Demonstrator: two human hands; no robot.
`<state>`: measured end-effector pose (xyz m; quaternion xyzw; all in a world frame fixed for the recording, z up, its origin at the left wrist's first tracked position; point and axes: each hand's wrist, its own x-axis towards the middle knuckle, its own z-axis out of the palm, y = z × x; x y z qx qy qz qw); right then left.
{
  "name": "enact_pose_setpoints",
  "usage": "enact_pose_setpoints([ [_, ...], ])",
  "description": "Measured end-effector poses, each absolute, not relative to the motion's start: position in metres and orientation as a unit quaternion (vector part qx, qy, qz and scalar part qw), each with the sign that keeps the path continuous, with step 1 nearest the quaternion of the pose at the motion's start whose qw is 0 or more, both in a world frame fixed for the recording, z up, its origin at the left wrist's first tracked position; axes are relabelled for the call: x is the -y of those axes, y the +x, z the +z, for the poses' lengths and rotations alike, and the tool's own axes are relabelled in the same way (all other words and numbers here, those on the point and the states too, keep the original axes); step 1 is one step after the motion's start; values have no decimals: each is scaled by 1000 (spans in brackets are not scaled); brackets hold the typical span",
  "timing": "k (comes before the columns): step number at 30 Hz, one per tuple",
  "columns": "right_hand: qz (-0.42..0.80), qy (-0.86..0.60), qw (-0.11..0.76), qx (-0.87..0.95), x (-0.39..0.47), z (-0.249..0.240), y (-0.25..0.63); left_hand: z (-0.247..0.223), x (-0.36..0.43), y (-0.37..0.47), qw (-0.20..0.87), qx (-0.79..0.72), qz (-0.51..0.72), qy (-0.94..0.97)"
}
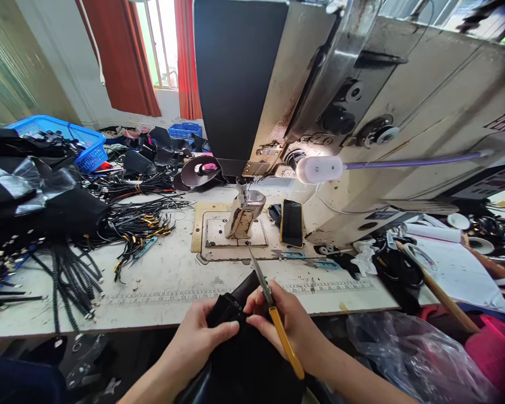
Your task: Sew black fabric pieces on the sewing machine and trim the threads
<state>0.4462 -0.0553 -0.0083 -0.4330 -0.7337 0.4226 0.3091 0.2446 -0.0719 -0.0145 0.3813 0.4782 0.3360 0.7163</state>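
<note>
My left hand [200, 335] grips the edge of a black, glossy leather-like piece [244, 359], thumb on top. The piece hangs below the table's front edge, its lower part over my lap. Across the palm of my right hand [290, 320] lies a pair of scissors [283, 342] with a yellow handle, seen edge-on; the pointed metal blades aim away from me, toward the sewing machine. The thumb and fingertips of this hand also pinch together at the black piece, close to my left thumb. Whatever lies between those fingertips is too small to make out.
Ahead stands a post-bed sewing machine [246, 216] with a lit lamp [320, 169]. A phone [292, 223] leans beside it, near blue thread snips [322, 263]. Black cords [141, 227] and black pieces [71, 202] crowd the left. At right are papers [458, 269] and a tape roll [421, 258].
</note>
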Motion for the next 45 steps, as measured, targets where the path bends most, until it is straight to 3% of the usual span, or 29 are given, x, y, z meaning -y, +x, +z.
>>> enact_pose_setpoints([
  [10,303,-443,279,796,76,25,488,-29,81,250,701,-513,328,372],
  [16,-28,-440,166,882,80,14,530,-28,78,243,759,-456,318,340],
  [21,-146,-379,136,904,71,7,542,-23,76,240,795,-431,302,302],
  [27,-151,-350,201,903,64,2,539,-20,74,240,804,-418,301,298],
  [45,-136,-350,167,912,63,6,539,-27,78,245,768,-459,309,322],
])
